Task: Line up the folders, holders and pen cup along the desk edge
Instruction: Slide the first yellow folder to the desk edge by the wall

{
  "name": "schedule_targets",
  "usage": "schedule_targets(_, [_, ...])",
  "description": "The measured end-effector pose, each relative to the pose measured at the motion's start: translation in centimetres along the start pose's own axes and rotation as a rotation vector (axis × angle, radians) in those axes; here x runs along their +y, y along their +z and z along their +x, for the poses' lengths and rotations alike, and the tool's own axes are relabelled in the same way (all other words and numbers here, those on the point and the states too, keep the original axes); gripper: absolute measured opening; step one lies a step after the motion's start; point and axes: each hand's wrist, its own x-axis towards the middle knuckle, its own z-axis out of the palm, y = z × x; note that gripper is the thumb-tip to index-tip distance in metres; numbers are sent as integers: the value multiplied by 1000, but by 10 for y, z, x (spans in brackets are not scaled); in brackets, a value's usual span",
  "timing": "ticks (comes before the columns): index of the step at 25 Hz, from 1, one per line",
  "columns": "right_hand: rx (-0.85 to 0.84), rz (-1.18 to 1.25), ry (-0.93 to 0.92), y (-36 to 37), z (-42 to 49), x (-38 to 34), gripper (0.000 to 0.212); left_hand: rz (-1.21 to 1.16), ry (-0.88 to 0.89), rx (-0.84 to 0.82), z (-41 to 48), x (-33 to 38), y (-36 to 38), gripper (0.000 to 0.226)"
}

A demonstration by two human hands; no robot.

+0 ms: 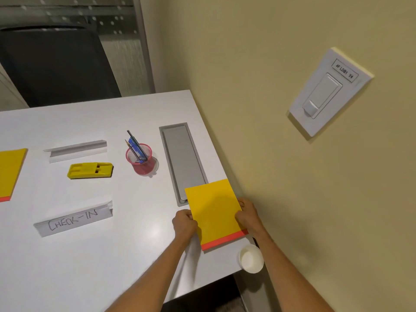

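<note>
White desk [94,255] butts against a pale yellow wall [258,64] on its right edge; wall switch plate [329,92] above, dark chair [56,66] past the far edge. Grey cable tray lid [182,163] is set into the desk near the right edge.

We've got the yellow folder [215,212] pinched on both long sides: left hand [184,224] closed on its left edge, right hand [248,216] closed on its right edge. Looks like we're squaring it parallel to the right edge; its far corner overlaps the tray lid. Two-handed grip makes sense for rotation control.

White paper cup [251,258] sits at the near right corner, just beside the folder's red strip.

Not yet lined up, mid-desk: pink pen cup [141,161], yellow holder [90,170], blank folded sign [75,150], CHECK-IN sign [74,219]. Second yellow folder [10,172] at the left edge of view.
</note>
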Motion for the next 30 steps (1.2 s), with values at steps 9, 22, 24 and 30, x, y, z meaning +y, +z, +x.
schedule_targets(9, [40,15,14,7,4,14,57,8,20,15,4,-7,13,25])
schedule_targets(22, [85,-96,-22,7,-4,2,56,200,65,5,-5,0,-10,29])
schedule_targets(24, [93,-151,-87,10,-9,-7,57,255,150,3,-12,0,-22,11])
schedule_targets(30, [164,-474,-335,48,-44,-43,65,753,490,171,-25,-6,-77,62])
